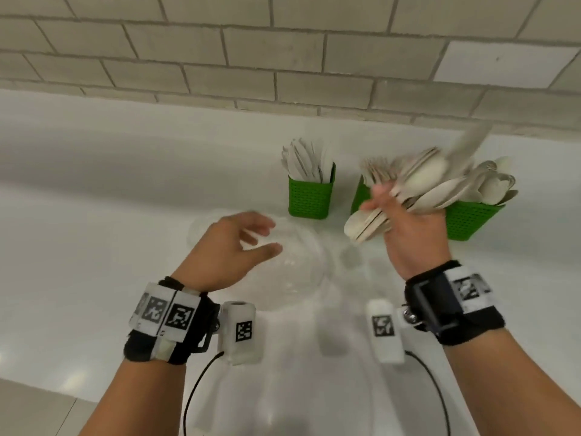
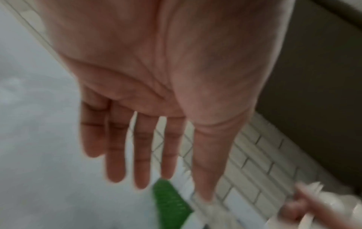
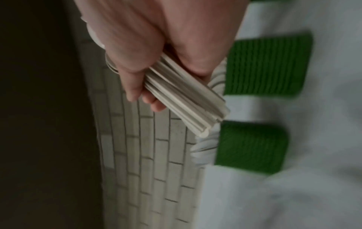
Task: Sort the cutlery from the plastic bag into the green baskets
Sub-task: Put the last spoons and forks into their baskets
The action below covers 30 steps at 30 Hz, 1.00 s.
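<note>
At the right of the head view, the right hand (image 1: 408,228) grips a thick bundle of pale spoons (image 1: 421,184), fingers curled round the handles; the bowls fan out toward the upper right and the handle ends stick out at the lower left of the fist. In the right wrist view the same bundle (image 3: 182,99) shows as stacked flat handles clamped between thumb and fingers (image 3: 135,86). The bundle is held in the air, in front of two of the green baskets. One of them, the middle basket (image 1: 360,193), is mostly hidden behind the hand and holds what look like forks. The right basket (image 1: 471,221), at the far right, is packed with spoons standing bowl-up. The left basket (image 1: 311,196), near the frame centre, stands apart from them and holds upright knives.

Lower, in the centre of the frame, the clear plastic bag (image 1: 292,262) lies crumpled on the white table (image 1: 94,215). The left hand (image 1: 232,253) is above its left part, fingers spread and relaxed, holding nothing; whether it touches the bag cannot be told. The left wrist view shows the open palm (image 2: 156,69) with straight fingers.

A tiled wall (image 1: 251,58) runs across the top.
</note>
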Tool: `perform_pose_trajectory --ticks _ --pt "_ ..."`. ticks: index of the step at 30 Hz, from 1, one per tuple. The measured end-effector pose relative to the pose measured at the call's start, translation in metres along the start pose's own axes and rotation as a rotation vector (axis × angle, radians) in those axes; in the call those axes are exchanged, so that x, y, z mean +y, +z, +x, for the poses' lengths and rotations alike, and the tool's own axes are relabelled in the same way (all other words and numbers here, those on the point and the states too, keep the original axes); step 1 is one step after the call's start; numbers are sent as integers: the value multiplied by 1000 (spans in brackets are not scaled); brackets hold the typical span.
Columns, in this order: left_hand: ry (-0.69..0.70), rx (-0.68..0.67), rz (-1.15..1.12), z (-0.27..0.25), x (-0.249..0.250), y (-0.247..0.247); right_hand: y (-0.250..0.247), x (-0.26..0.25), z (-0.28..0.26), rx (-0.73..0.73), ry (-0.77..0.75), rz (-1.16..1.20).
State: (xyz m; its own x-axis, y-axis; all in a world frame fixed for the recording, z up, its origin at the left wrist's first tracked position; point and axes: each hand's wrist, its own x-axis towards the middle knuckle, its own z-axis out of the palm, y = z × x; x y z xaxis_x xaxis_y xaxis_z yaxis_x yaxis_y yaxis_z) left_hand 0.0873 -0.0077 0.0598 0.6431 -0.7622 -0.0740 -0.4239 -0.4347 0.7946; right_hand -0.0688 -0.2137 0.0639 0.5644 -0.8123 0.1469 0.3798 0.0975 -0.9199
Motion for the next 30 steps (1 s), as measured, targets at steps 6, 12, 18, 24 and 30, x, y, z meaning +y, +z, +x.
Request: perform_pose_trajectory --ticks 6,12,18,24,30 --pt "201 -125 -319 14 63 78 -31 45 -31 -246 254 -561" --pt "-19 -222 -670 29 47 162 -43 49 -35 -260 193 -694" --pt "111 -180 -650 23 55 186 -78 45 -34 -335 130 -932" --pt "-11 -159 -667 29 64 207 -100 31 -32 -618 289 -1198" --pt "-53 -90 -889 34 78 201 -120 -6 -31 -446 400 -762"
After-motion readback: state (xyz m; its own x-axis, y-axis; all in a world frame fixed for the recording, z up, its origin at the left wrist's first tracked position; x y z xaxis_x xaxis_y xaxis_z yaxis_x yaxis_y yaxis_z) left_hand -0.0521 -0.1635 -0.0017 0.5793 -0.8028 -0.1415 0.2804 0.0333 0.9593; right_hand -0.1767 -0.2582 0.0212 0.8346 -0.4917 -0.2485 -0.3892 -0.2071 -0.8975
